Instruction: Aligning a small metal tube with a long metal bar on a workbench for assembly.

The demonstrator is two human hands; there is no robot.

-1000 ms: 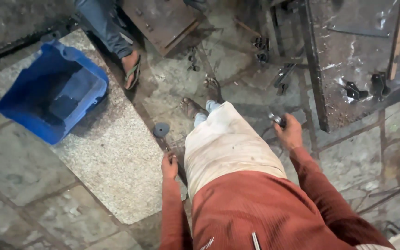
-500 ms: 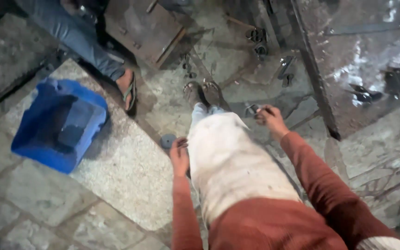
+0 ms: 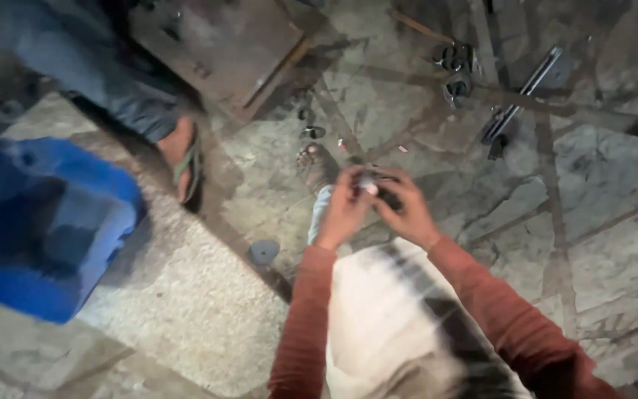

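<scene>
- Pinching with both sets of fingers, the left hand and the right hand meet above the knees, and their fingertips press around a small dark metal piece.
- Half a second ago the hands were apart: the left one was down by the round grey disc on the floor, and the right one was held out to the side with something small in it. Now they have come together, so it looks like the work has gone from picking things up to fitting or turning the small piece.
- That piece sits right between the fingertips of both hands. It is blurry, so its shape is hard to tell.
- Just past the fingers is the person's own bare foot on the cracked stone floor.
- The disc lies alone to the left, near the left arm, and no hand touches it.
- Further out, dark metal parts and a long metal bar lie on the floor.
- Far left is a blue plastic tub, and beside it another person's foot in a sandal.
</scene>
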